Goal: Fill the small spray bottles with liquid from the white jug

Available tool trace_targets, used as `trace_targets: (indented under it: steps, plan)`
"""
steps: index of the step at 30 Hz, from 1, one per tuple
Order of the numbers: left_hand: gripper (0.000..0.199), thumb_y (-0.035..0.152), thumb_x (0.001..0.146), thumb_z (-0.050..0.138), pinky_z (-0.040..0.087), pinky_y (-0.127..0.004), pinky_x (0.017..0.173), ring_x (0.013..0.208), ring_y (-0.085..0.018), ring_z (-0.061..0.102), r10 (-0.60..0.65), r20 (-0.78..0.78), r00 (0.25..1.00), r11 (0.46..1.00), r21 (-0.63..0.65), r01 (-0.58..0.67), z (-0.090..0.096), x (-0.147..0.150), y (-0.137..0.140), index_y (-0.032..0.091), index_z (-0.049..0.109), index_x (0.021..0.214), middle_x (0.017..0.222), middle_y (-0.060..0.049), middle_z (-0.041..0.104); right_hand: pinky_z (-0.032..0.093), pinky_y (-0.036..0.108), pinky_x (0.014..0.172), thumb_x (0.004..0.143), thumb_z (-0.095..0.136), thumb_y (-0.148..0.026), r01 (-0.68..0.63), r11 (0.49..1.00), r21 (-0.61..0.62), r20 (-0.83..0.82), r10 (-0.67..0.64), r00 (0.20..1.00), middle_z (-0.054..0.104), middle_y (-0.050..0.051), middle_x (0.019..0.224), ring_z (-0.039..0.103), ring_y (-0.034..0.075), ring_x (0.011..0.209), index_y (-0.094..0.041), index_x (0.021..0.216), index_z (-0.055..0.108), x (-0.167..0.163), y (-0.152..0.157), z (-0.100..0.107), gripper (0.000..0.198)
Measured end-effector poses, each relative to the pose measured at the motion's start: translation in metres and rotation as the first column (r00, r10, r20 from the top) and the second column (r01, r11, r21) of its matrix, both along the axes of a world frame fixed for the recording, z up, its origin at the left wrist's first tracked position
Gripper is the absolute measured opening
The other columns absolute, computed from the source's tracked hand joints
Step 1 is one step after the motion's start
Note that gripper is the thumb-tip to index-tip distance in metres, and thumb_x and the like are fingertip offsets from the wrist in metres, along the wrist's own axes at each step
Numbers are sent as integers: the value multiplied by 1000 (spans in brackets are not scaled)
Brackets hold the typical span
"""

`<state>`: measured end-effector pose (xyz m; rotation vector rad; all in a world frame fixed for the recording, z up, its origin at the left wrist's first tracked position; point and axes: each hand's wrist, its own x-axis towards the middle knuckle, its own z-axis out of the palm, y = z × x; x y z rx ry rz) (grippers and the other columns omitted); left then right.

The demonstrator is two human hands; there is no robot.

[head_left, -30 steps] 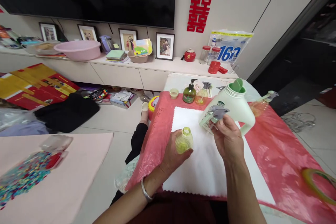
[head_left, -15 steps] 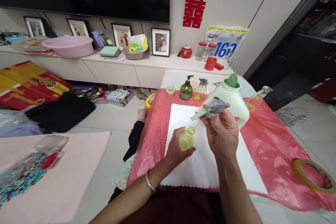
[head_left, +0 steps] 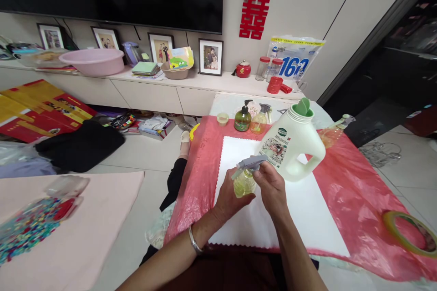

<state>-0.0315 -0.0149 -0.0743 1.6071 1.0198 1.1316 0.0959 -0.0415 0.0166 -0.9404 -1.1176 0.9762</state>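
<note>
My left hand (head_left: 228, 198) is wrapped around a small clear yellow-green spray bottle (head_left: 244, 185), held upright over the white sheet (head_left: 262, 218). Its grey trigger spray head (head_left: 251, 163) sits at the bottle's mouth, gripped by the fingers of my right hand (head_left: 272, 186). Whether the thread is engaged I cannot tell. Just beyond my right hand stands a large pale-green detergent jug (head_left: 297, 143), a green cap (head_left: 302, 107) resting in its opening. Behind are a dark green pump bottle (head_left: 242, 118), an amber spray bottle (head_left: 258, 120) and a small cup (head_left: 222, 119).
Red plastic film (head_left: 355, 209) covers the table. At the right lie a roll of tape (head_left: 409, 233) and another spray bottle (head_left: 332, 134). A pink side table (head_left: 102, 218) with colourful beads (head_left: 32, 232) is at the left. A person's leg (head_left: 175, 179) shows beside the table.
My right hand has moved left and down, bringing the spray head from beside the jug onto the bottle's mouth. The jug's label is uncovered. My left hand stays nearly in place.
</note>
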Motion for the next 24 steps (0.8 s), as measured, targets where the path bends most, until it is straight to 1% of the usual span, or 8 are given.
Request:
trace_targets:
  steps: [3,6,9,12,15,19,24]
  plan:
    - [70,39,63,90,49,-60,105,122,-38,61,1,-2,1000,1000,-15,-1,2,0,-1,22,61,125,126,-13,64,56,33,92,97,72,-45,13,1000,-19,24,-13,1000,66,7,117,62,24,112,-20,117,71,0,-2,-2,32]
    - [72,44,64,90,51,-60,103,120,-39,62,-1,-13,1000,1000,9,1,3,-1,-1,23,60,126,126,-13,65,56,32,89,96,72,-47,20,999,-26,37,-19,999,66,7,116,62,25,112,-19,116,70,0,-2,-3,35]
    - [72,48,66,89,52,-60,102,120,-39,62,3,-29,1000,1000,31,-2,3,-2,-1,23,60,126,125,-14,65,56,30,86,96,72,-48,13,1000,-28,41,-12,999,66,7,114,62,24,111,-19,116,70,0,-3,-2,35]
    - [70,46,66,89,52,-59,102,121,-39,62,4,-40,999,1000,29,-3,2,-3,-1,22,61,126,124,-14,66,55,29,86,97,70,-47,0,1000,-24,40,1,999,66,7,115,63,23,109,-19,115,69,0,-4,-3,33]
    - [65,42,68,88,54,-57,101,119,-37,64,1,-48,999,999,35,1,3,-3,0,22,62,125,122,-13,67,54,29,91,99,69,-45,-18,1000,-19,49,19,999,65,6,118,63,22,108,-20,116,69,0,-5,-6,31]
    - [57,36,69,85,57,-54,98,114,-35,67,-4,-73,997,998,56,8,6,-4,1,23,66,121,117,-10,69,53,30,94,100,67,-46,-17,1000,-12,75,18,997,64,6,118,63,21,105,-21,124,67,-2,-5,-12,34]
    - [44,32,74,79,59,-51,92,104,-32,71,-38,-112,993,996,74,47,14,-4,3,24,67,116,109,-8,73,51,31,99,103,64,-42,-13,1000,14,110,12,994,62,6,125,60,23,115,-21,124,68,-4,-5,-13,30]
